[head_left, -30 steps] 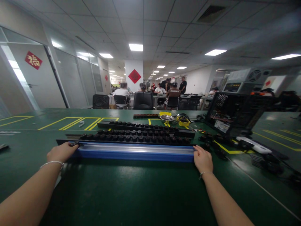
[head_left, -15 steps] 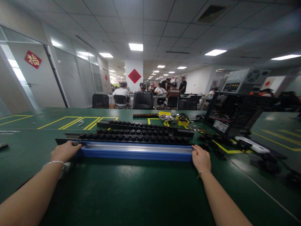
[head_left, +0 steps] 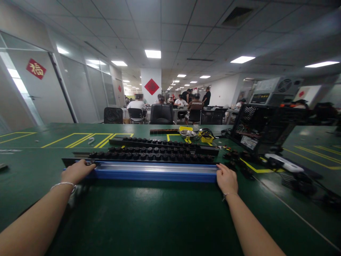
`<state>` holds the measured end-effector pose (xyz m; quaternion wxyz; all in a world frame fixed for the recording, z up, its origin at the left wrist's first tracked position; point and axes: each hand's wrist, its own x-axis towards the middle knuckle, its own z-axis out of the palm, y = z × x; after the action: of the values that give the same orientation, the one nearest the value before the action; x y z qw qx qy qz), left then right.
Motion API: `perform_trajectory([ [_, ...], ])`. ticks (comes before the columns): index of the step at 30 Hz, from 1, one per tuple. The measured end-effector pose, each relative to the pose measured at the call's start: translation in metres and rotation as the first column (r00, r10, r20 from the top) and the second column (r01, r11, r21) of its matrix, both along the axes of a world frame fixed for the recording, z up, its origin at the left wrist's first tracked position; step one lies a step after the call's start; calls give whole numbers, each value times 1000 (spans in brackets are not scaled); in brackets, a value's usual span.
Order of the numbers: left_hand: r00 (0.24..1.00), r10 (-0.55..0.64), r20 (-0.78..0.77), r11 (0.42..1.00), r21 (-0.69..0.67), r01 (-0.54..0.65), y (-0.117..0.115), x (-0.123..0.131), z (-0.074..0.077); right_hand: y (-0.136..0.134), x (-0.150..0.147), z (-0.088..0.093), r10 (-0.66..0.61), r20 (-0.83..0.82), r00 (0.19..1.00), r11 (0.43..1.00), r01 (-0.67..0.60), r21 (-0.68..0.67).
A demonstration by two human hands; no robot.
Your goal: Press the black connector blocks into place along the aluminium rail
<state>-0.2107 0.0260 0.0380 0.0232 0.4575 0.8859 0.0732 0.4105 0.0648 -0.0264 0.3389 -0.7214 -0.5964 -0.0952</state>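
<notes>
A long blue rail (head_left: pixel 157 176) with a silvery channel along its top lies crosswise on the green table. My left hand (head_left: pixel 77 171) is closed at its left end, with a small black piece (head_left: pixel 91 164) at the fingertips. Whether that piece sits in the channel I cannot tell. At the opposite end, my right hand (head_left: pixel 227 179) grips the rail, thumb and fingers around its tip. Just behind the rail lie long black strips (head_left: pixel 149 156) carrying rows of small black knob-like pieces.
Loose black pieces (head_left: pixel 233 155) lie to the right, near an open computer case (head_left: pixel 255 129) and a white power strip (head_left: pixel 283 163). Farther back are a metal bowl (head_left: pixel 187 133) and a yellow tray (head_left: pixel 207 138). Several people sit at desks beyond the chairs.
My left hand has shifted slightly right along the rail with the small black piece. My right hand keeps its grip on the right end.
</notes>
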Motion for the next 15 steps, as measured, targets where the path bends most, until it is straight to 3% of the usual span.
perform_trajectory([
  [15, 996, -86, 27, 995, 49, 85, 7, 10, 1, -5, -4, 4, -14, -54, 998, 999, 13, -31],
])
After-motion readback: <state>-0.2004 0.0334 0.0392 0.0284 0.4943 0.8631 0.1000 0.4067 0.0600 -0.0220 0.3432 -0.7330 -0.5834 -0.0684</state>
